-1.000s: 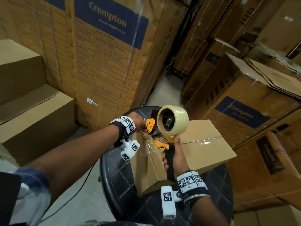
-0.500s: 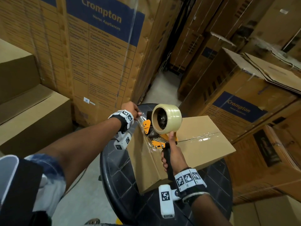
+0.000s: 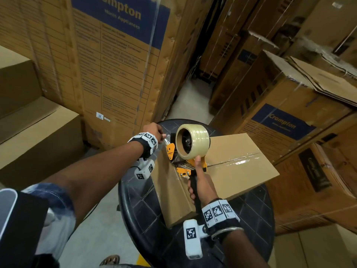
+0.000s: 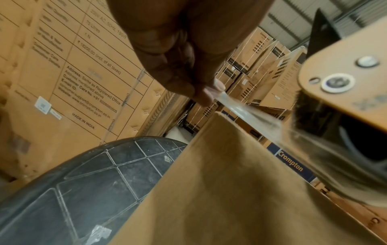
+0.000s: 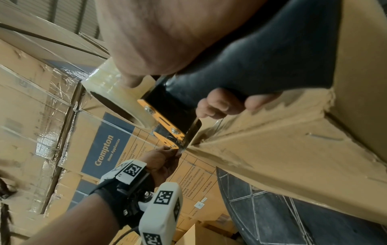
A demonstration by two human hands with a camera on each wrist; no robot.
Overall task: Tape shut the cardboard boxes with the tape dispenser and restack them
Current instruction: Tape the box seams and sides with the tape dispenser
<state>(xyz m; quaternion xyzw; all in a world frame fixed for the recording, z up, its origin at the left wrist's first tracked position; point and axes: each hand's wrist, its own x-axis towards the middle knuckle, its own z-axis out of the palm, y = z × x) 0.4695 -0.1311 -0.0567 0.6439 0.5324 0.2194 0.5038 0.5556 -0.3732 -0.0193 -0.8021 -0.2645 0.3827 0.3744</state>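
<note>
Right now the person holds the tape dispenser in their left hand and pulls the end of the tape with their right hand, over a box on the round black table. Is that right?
Not quite: the hands are swapped. In the head view the right hand grips the tape dispenser and the left hand pinches the tape end. The box does sit on the round black table.

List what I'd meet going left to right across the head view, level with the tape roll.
Plain stacked boxes → left hand pinching the tape end → orange tape dispenser with its tape roll → taped cardboard box on the black table → Crompton box.
</note>
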